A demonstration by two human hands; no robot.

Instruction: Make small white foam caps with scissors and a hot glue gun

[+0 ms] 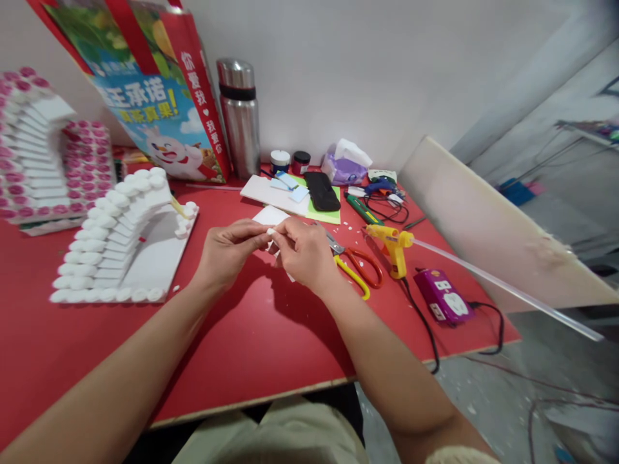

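Note:
Both my hands meet over the middle of the red table (251,335), fingertips pinched together. Between them is a small white piece (271,232), mostly covered by the fingers. My left hand (229,251) grips its left side with thumb and forefinger. From the other side my right hand (304,248) pinches the same piece. White paper (271,215) lies beneath and behind the fingers. To the left stands a white model staircase (118,241) edged with rounded white pieces. Scissors (360,267) with red and yellow handles lie just right of my right hand.
A yellow glue gun (394,245) with a long clear stick (507,283) sits at right, near a purple power box (443,296). Behind are a steel flask (240,122), a black phone (322,191) and tissues (344,164). A pink-and-white model (43,154) and a bag (159,96) stand left.

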